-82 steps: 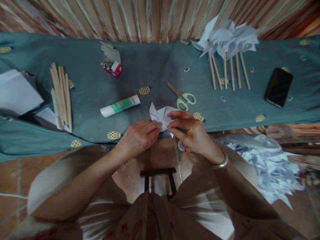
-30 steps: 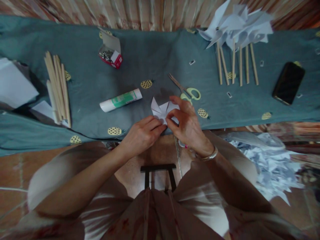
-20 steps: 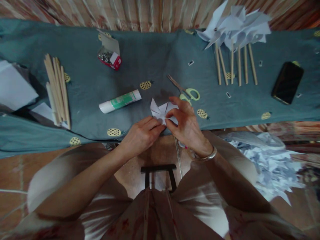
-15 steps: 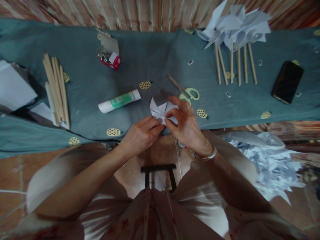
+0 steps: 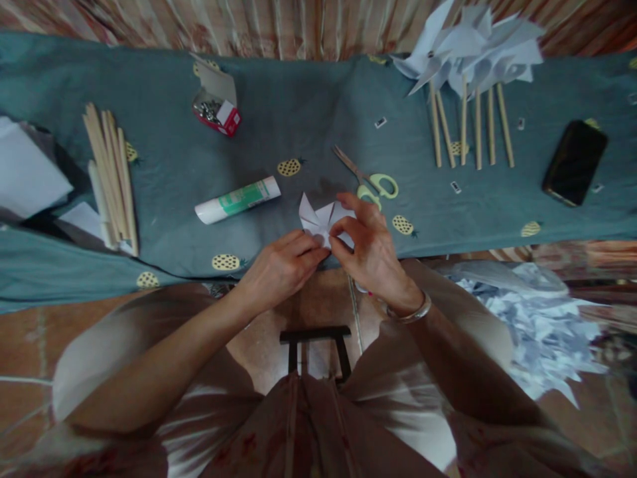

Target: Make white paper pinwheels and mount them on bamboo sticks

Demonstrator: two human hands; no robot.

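Observation:
A small white paper pinwheel (image 5: 316, 218), its points folded toward the middle, lies between my hands at the table's front edge. My left hand (image 5: 283, 268) is closed on its lower left side, fingers pressed together. With thumb and index finger, my right hand (image 5: 369, 247) pinches the paper near its centre; the other fingers curl above its right side. Whether a tiny part sits in that pinch is hidden. Green-handled scissors (image 5: 371, 182) lie just beyond my right hand. A white and green glue stick (image 5: 239, 200) rests to the left of the paper.
An opened red box (image 5: 223, 119) of small metal pieces stands at the back. Wooden sticks (image 5: 112, 179) and white paper sheets (image 5: 30, 169) lie left. Finished pinwheels (image 5: 472, 50) on sticks and a black phone (image 5: 574, 162) are right. Paper scraps (image 5: 537, 325) fill a bag below.
Both hands keep the same hold on the paper pinwheel. The view has shifted very slightly; nothing on the table has visibly moved.

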